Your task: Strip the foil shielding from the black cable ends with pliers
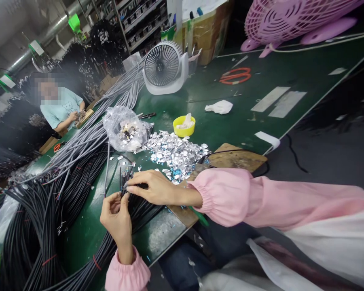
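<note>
My left hand (118,218) is closed in a pinch at the stripped end of a black cable (120,180), among thin coloured wires. My right hand (153,186), in a pink sleeve, reaches in from the right, its thumb and forefinger pinched at the same cable end. The fingertips of both hands nearly meet, and what lies between them is partly hidden. Under and beside the hands runs a bundle of black cables (109,246) with a red tie. Just beyond my right hand lies a heap of silvery foil scraps (178,151) mixed with blue bits.
A clear plastic bag (125,128) holding scraps, a yellow dish (184,126) and a white fan (164,66) stand farther back on the green table (206,91). Grey cables (87,131) run along the left. A wooden board (235,158) lies right; a person (62,107) works at far left.
</note>
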The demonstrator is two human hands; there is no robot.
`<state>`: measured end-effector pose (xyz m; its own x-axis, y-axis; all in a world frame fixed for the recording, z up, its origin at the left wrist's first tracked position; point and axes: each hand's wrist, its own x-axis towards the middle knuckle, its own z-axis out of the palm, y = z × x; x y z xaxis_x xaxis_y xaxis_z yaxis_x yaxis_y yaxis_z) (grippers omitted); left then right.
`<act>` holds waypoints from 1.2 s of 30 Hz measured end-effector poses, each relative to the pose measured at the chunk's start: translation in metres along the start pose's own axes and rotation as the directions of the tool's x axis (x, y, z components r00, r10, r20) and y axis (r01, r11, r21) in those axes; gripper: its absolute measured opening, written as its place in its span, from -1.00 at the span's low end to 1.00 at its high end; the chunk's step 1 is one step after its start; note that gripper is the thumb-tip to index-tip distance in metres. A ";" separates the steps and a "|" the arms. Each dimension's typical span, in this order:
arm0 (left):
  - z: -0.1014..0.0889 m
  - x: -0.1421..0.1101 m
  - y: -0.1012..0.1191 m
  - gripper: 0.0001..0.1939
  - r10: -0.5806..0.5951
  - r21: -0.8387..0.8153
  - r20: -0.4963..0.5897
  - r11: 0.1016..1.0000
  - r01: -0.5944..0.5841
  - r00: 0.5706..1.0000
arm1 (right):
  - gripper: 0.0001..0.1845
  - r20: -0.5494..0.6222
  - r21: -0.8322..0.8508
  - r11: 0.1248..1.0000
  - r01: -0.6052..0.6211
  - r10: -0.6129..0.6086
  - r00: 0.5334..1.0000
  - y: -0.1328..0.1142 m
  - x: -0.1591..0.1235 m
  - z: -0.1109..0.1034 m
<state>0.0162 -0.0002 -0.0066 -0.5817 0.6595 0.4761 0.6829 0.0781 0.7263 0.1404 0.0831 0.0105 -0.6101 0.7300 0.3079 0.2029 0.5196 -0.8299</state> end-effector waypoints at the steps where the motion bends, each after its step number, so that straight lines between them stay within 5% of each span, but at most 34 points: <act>1: 0.000 0.000 -0.001 -0.84 -0.010 -0.011 0.008 1.000 0.010 1.000 | -0.76 -0.011 -0.020 1.000 0.009 -0.010 1.000 0.000 0.000 0.001; 8: -0.004 0.005 -0.012 -0.80 -0.032 -0.127 0.229 0.990 0.063 0.973 | -0.75 -0.042 -0.090 0.995 0.048 -0.052 0.998 0.000 -0.003 0.001; 14: -0.005 0.011 -0.018 -0.72 -0.095 -0.321 0.384 0.919 0.229 0.918 | -0.76 -0.031 -0.109 0.991 0.083 -0.087 0.996 0.003 -0.002 0.000; 19: -0.004 0.011 -0.018 -0.73 -0.133 -0.379 0.367 0.882 0.279 0.921 | -0.76 -0.055 -0.098 0.992 0.074 -0.079 0.995 0.004 -0.001 0.000; 31: -0.003 0.009 -0.005 -0.86 -0.135 -0.248 0.234 0.949 0.193 0.963 | -0.70 -0.048 -0.078 0.993 0.086 -0.090 0.995 0.005 0.002 0.001; 36: -0.002 0.006 -0.003 -0.86 -0.061 -0.234 0.384 0.959 0.161 0.921 | -0.85 0.056 -0.040 0.980 0.195 -0.193 0.980 0.009 0.005 0.000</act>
<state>0.0094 0.0023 -0.0048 -0.4079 0.8899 0.2041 0.4577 0.0059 0.8891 0.1393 0.0916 0.0050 -0.6797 0.5901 0.4357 0.1105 0.6696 -0.7345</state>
